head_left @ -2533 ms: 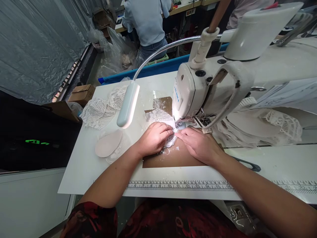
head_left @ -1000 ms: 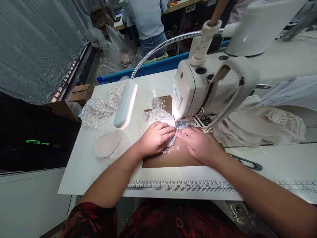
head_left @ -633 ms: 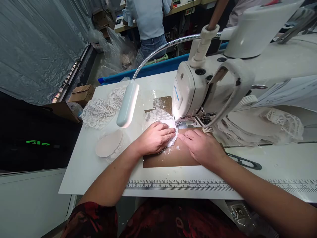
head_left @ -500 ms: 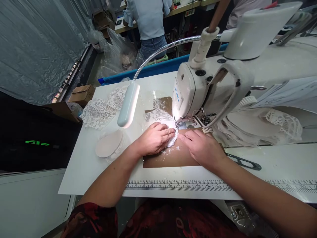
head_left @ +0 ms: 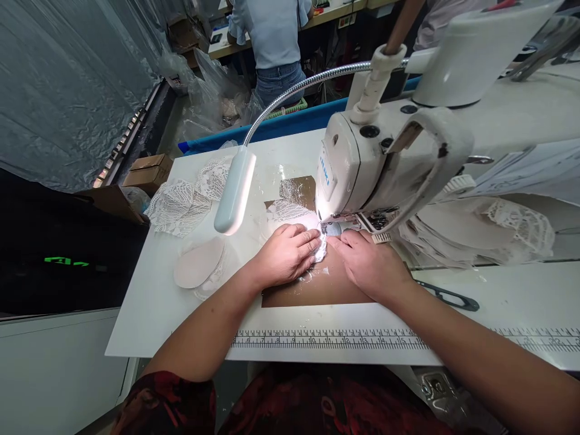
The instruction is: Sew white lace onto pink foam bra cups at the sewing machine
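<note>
A white lace piece (head_left: 290,211) lies under the needle end of the white sewing machine (head_left: 338,169), on a brown sheet (head_left: 312,293). My left hand (head_left: 290,251) is closed on the lace from the left, its fingers pressing the fabric down close to the presser foot; the thumb is mostly hidden. From the other side, my right hand (head_left: 369,260) has its fingers curled, with thumb and forefinger pinched at the lace's right edge, just in front of the foot. A lit lamp (head_left: 235,190) shines over the work.
More white lace (head_left: 181,205) and pale oval pads (head_left: 199,264) lie on the left of the table. Stacked pads with lace (head_left: 475,232) are at right, near dark thread snips (head_left: 448,295). A printed ruler (head_left: 317,339) runs along the front edge. A person (head_left: 272,42) sits beyond.
The lace has moved slightly away from me, under the needle. My right hand has shifted a little forward and right, its fingers more curled. The left hand has barely moved.
</note>
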Tool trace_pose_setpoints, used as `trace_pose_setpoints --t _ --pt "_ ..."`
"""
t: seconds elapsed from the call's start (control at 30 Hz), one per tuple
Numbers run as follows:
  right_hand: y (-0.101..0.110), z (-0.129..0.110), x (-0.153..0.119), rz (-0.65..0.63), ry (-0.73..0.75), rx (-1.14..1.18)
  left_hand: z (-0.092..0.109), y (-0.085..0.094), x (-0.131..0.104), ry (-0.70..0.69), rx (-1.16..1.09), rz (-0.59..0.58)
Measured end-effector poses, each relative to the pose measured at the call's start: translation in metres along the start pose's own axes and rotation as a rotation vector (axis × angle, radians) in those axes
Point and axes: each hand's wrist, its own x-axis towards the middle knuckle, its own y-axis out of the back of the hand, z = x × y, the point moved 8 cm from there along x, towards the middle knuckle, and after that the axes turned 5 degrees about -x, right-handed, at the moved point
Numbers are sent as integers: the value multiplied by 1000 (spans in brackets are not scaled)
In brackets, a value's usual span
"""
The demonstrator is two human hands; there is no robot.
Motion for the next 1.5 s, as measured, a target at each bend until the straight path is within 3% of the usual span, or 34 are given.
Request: trace_pose_setpoints --t 0.23,0.47,0.6,0.73,0.87,1.03,1.23,1.4,1.5 --pt "-2 6 -4 11 -23 159 -1 13 -7 10 -138 -33" --pt "-5 -1 4 -46 -31 375 -1 8 1 95 -274 90" --pt "-8 1 7 -66 -74 463 5 10 1 66 -318 -17" --pt "-5 6 7 -53 -94 561 0 14 -2 50 -224 -119" --pt "-1 8 6 -15 -70 575 -8 11 1 18 -114 -41" --pt "-4 8 6 -30 -70 587 -14 10 3 37 -141 90" --pt "-6 6 7 -66 -87 584 -3 13 6 -80 -277 109" --pt "-3 2 4 -51 17 579 -4 8 2 -74 -213 -36" --pt "3 -3 -2 7 153 552 -6 9 -3 -42 -142 -41"
